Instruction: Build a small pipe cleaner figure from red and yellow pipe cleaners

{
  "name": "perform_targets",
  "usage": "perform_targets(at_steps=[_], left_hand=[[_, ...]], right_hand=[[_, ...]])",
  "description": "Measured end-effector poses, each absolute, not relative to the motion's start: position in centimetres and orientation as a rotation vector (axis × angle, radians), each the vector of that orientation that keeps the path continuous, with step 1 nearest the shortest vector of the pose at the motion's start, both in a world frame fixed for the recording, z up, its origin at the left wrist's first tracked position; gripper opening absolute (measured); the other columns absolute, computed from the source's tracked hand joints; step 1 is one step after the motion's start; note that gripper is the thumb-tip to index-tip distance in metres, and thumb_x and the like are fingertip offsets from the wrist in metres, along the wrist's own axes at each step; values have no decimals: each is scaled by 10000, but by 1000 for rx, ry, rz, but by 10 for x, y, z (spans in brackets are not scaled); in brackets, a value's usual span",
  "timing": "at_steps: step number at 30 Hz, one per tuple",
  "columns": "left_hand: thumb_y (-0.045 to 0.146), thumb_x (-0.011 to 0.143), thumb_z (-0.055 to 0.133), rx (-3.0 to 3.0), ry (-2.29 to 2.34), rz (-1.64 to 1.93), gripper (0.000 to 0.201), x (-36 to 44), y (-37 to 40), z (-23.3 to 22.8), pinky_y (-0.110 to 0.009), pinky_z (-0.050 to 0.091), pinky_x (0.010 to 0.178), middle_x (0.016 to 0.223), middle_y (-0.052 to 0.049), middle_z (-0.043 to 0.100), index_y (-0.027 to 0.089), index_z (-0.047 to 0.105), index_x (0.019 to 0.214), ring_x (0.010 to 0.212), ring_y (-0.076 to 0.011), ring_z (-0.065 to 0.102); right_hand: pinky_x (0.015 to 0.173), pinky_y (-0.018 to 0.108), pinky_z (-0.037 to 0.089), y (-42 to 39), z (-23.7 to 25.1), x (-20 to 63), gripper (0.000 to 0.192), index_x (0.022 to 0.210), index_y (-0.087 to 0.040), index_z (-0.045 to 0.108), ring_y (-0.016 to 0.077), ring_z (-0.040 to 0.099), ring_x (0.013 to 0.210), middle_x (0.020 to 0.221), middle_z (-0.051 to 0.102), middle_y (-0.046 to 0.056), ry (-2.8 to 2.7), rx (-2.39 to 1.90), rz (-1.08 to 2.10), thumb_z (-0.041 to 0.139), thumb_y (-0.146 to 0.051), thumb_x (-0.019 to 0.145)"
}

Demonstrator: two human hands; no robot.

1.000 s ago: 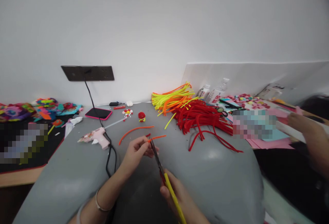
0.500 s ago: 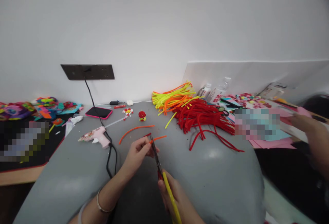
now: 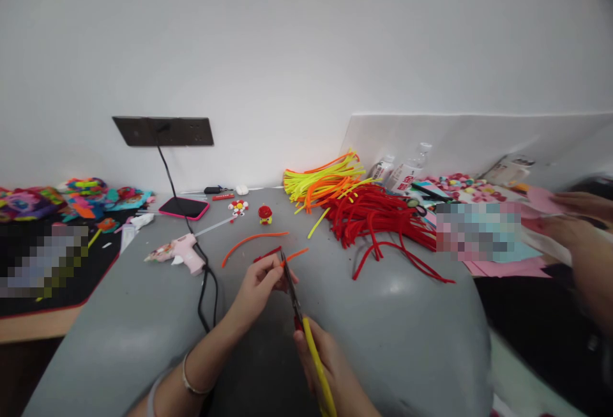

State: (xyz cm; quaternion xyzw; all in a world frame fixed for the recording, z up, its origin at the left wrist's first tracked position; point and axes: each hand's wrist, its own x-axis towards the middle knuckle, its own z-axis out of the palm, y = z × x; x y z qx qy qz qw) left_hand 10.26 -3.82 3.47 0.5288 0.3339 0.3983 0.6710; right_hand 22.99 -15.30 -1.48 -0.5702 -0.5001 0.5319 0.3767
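Note:
My left hand point(image 3: 262, 281) is closed in a pinch on a short orange pipe cleaner point(image 3: 299, 254), whose free end sticks out to the right. Behind those fingers shows a red pipe cleaner piece point(image 3: 267, 255); whether they hold it I cannot tell. My right hand point(image 3: 332, 354) is wrapped round yellow-handled scissors point(image 3: 313, 348). Their blades point up and away, reaching the orange piece beside my left fingertips. Just beyond, a longer curved orange pipe cleaner point(image 3: 253, 237) lies on the grey table point(image 3: 402, 340). A small red-and-yellow figure point(image 3: 265, 215) stands farther back.
A pink glue gun point(image 3: 179, 254) with a black cord lies left, near a phone point(image 3: 184, 208). Yellow and orange pipe cleaners point(image 3: 320, 177) and red ones point(image 3: 378, 216) are heaped at the back right. Another person's hands point(image 3: 575, 232) hold pink paper at far right.
More of the red piece now shows behind my left fingers. My hands and the scissors have hardly moved. At far right, the other person's second hand has come into view with pink paper.

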Motion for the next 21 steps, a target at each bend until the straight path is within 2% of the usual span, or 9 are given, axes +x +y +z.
perform_targets(at_steps=[9,12,15,18,21], left_hand=[[453,791,615,1245,784,866,326,106,-34,29,-258,492,643,838,-58,659,160,541,667,680,-136,562],[454,789,614,1267,775,875,325,107,-34,26,-262,493,633,764,-31,611,162,538,668,655,-133,551],[462,792,614,1292,789,886,332,107,-34,25,-273,499,644,837,-46,620,155,553,682,658,-130,562],[483,810,594,1350,824,882,345,105,-33,25,-258,482,618,860,-59,629,146,600,734,662,-130,556],[503,808,597,1422,874,849,358,100,-31,28,-242,456,582,806,-56,632,148,642,812,685,-150,562]], right_hand=[[336,181,244,-152,-17,229,616,749,-195,466,64,335,346,440,379,-66,-1247,-1535,1368,332,-791,828],[318,194,222,-149,-18,226,663,702,-204,458,68,328,317,408,369,-62,-1231,-1594,1327,306,-844,780],[308,202,212,-143,-16,225,696,682,-220,443,71,302,297,378,342,-74,-1147,-1590,1318,298,-901,709],[321,207,233,-135,-13,239,696,679,-229,431,81,300,310,375,334,-82,-1049,-1591,1267,286,-910,696],[385,223,308,-124,-10,273,612,682,-211,485,106,390,380,436,418,-50,-1116,-1653,1038,381,-806,780]])
